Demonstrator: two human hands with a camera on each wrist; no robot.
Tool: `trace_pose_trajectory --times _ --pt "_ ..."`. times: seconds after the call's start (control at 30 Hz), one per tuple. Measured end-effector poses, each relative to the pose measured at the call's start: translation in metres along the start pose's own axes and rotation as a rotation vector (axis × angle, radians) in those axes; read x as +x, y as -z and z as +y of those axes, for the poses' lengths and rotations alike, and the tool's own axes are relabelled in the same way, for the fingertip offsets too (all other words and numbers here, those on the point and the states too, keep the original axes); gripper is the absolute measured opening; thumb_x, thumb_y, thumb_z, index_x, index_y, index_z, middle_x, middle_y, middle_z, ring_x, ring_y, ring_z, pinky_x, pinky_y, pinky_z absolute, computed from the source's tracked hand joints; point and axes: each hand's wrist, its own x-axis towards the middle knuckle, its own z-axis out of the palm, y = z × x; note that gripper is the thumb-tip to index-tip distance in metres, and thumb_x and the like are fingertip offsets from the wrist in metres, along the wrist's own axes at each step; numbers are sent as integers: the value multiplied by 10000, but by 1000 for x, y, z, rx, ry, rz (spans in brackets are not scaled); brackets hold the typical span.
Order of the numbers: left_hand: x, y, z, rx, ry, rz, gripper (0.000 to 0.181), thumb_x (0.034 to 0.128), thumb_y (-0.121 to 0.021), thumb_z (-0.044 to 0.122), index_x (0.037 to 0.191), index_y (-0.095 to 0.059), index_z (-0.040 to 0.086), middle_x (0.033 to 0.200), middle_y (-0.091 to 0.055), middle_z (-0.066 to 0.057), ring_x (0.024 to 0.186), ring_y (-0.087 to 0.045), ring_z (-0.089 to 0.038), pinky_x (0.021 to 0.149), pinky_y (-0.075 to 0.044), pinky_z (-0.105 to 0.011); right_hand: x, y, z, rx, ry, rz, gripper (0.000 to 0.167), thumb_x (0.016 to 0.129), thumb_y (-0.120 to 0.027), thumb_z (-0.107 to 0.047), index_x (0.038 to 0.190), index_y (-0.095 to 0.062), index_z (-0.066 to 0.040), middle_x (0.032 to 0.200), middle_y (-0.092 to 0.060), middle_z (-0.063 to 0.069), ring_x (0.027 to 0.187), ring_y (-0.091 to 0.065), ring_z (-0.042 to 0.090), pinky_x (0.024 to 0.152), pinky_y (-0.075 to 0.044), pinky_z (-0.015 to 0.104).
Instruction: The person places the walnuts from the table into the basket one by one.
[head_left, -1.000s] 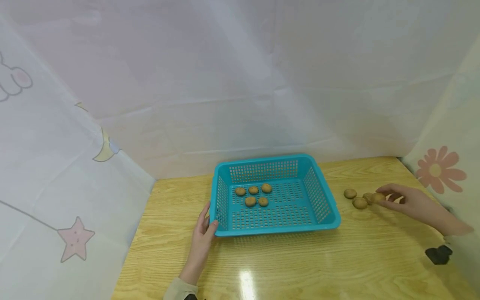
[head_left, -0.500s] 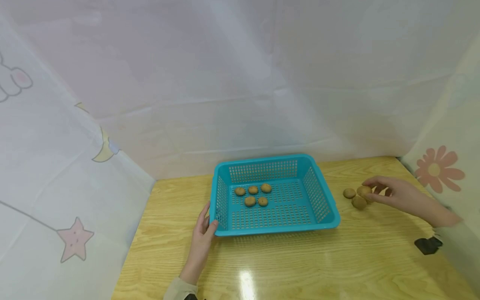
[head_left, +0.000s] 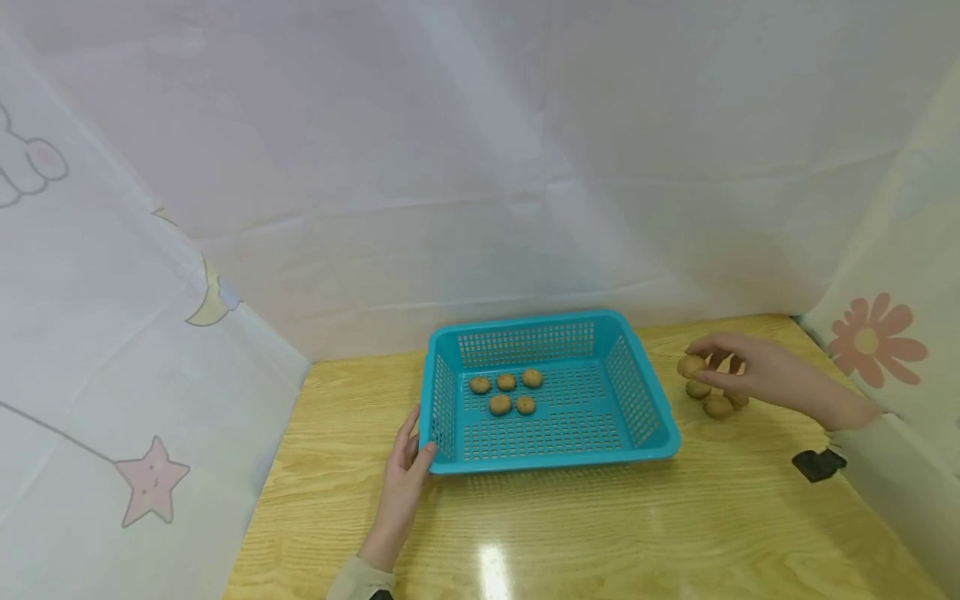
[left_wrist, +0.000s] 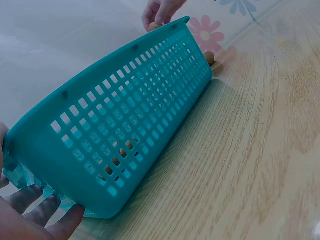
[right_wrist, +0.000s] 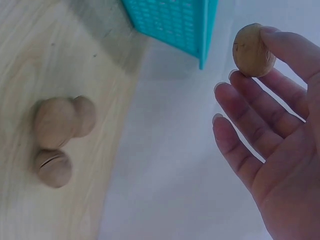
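My right hand [head_left: 738,371] pinches a walnut [right_wrist: 253,50] between thumb and fingertips, lifted to the right of a blue plastic basket [head_left: 555,463]. Below it, several walnuts [head_left: 718,407] lie close together on the table; in the right wrist view, the loose walnuts [right_wrist: 55,122] are on the wood. At the basket's near left corner, my left hand [head_left: 405,475] grips it, thumb over the rim and fingers along the outer wall, as the left wrist view of the basket [left_wrist: 100,120] also shows. Several walnuts [head_left: 500,405] sit on the left half of the basket's floor.
The wooden table [head_left: 570,542] ends at pale cloth walls at the back [head_left: 465,208] and sides. The basket's rim [head_left: 652,379] stands between the hands. Its walls are full of slots.
My right hand has lifted the pinched walnut off the group and carried it left and up, closer to the basket. The left hand and the basket have not visibly moved.
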Motion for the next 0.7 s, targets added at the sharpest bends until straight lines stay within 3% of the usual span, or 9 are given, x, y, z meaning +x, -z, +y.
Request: trace_pose_trajectory --times 0.23,0.5,0.7 --pt "0 1 0 -6 20 -2 687 1092 -555 194 1680 -199 189 1575 -456 -220 1370 -531 -418 1008 -553 -350 26 2 -24 41 -19 -70 328 987 -742 -227 1282 -679 -100 1064 -670 -77 929 -591 37 740 -541 277" --pt "0 0 2 -14 19 -3 686 1093 -558 200 1679 -202 193 1569 -460 -227 1364 -535 -420 1004 -556 -347 59 -6 -40 93 64 -90 380 992 -734 -197 1344 -655 -80 1088 -681 -87 935 -613 57 747 -539 285" --pt "1 0 1 -14 22 -4 674 1094 -557 197 1676 -218 219 1568 -454 -242 1364 -534 -420 1018 -551 -381 81 -14 -51 104 115 -114 319 989 -741 -198 1290 -690 -108 1083 -686 -96 918 -617 66 756 -544 306"
